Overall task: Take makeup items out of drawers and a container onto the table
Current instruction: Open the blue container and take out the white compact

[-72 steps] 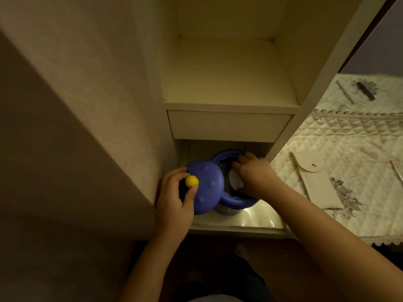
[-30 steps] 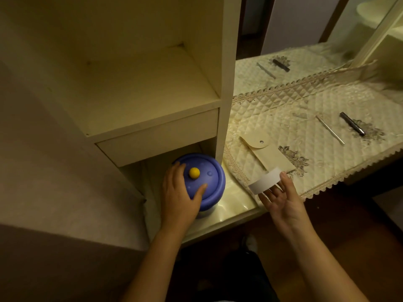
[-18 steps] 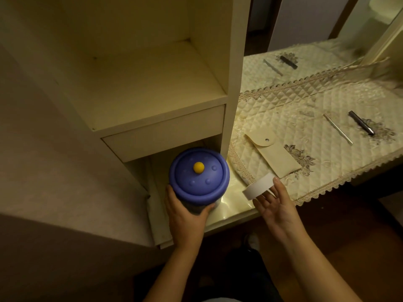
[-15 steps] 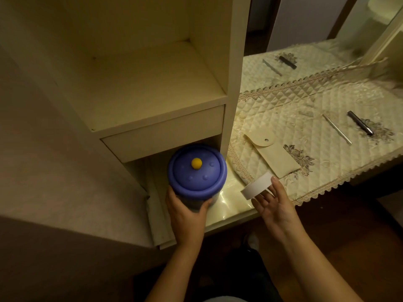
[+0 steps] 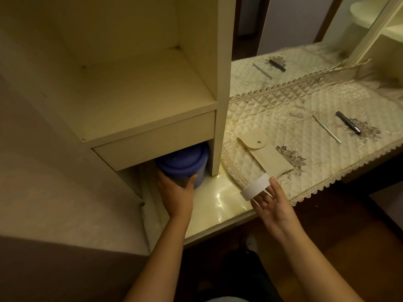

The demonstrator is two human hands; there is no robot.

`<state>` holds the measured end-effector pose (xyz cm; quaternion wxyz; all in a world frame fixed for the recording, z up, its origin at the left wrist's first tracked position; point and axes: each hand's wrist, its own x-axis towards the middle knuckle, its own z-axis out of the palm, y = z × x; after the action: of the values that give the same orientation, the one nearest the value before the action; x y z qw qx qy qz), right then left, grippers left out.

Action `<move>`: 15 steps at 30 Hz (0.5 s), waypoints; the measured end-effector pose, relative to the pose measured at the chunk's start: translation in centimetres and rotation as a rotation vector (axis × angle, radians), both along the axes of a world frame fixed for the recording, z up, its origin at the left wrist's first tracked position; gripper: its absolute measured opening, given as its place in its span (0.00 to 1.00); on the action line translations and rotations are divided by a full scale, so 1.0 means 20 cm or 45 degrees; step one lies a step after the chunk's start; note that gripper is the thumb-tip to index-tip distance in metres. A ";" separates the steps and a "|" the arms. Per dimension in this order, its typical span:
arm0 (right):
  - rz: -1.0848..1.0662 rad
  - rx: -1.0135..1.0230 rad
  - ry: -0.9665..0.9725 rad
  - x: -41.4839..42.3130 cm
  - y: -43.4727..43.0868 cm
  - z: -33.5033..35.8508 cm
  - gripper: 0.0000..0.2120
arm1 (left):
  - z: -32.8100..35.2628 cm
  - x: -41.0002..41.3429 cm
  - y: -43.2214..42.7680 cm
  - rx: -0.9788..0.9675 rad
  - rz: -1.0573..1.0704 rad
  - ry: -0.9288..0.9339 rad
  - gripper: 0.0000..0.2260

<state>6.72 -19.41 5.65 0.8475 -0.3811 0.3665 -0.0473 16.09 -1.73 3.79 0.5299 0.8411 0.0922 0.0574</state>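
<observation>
My left hand (image 5: 175,196) grips the side of a blue lidded container (image 5: 182,163), which sits far back in the low cubby under the closed drawer (image 5: 157,141); the lid's top is partly hidden by the drawer front. My right hand (image 5: 271,203) is held palm up over the table's front edge, with a white round item (image 5: 255,187) resting on its spread fingertips. On the quilted table cloth (image 5: 305,105) lie a cream snap pouch (image 5: 265,156), a thin silver stick (image 5: 326,128) and a dark pen-like tube (image 5: 347,122).
A tall cream shelf unit (image 5: 141,83) with a vertical panel (image 5: 221,83) separates the cubby from the table. A mirror (image 5: 327,40) at the back reflects the cloth and items. The glossy table surface (image 5: 218,205) lies bare between my hands. Dark floor is below.
My left hand has pushed the blue container back from the front edge into the cubby under the drawer. My right hand holds the white item in nearly the same place.
</observation>
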 end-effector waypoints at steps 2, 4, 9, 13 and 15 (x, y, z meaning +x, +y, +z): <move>-0.007 0.010 -0.002 -0.02 -0.01 0.00 0.40 | 0.01 0.01 0.00 0.007 -0.002 0.005 0.44; -0.014 0.016 -0.018 -0.03 -0.03 0.00 0.34 | 0.04 0.00 0.00 0.026 -0.010 0.007 0.44; -0.048 0.027 -0.030 -0.07 -0.09 -0.03 0.25 | 0.08 -0.17 0.01 0.028 -0.009 0.015 0.37; -0.133 0.122 0.059 -0.14 -0.21 -0.07 0.20 | 0.10 -0.37 -0.02 0.166 -0.127 0.060 0.18; -0.187 0.201 0.119 -0.18 -0.29 -0.09 0.15 | 0.11 -0.44 -0.07 0.195 -0.278 0.055 0.13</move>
<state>3.17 -25.29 3.92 0.8511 -0.2872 0.4350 -0.0623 7.34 -3.16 5.93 0.4650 0.8852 0.0068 -0.0118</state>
